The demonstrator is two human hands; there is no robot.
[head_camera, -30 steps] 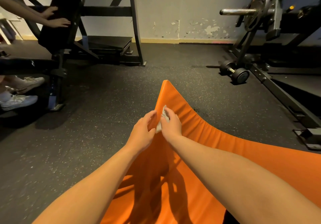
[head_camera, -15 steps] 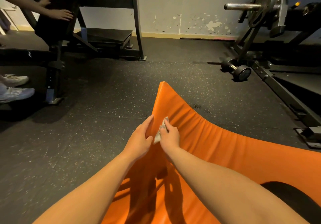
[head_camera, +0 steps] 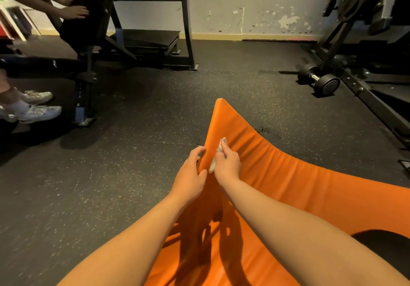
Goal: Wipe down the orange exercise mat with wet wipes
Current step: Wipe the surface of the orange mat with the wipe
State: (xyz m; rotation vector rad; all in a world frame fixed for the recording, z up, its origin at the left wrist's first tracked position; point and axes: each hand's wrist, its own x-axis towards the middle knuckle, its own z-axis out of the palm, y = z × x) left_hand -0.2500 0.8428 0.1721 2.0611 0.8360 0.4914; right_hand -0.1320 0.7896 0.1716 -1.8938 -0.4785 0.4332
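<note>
Your L hand [head_camera: 190,170] grips the lifted left edge of the orange mat [head_camera: 288,174], fingers [head_camera: 197,153] curled round it. Your R hand [head_camera: 228,163] pinches a crumpled white wet wipe [head_camera: 218,154] and presses it on the mat's surface just beside that edge, near the far corner. The mat lies on the dark gym floor [head_camera: 111,174] w/ this corner raised; a dumbbell [head_camera: 319,80] sits well apart, far right.
</note>
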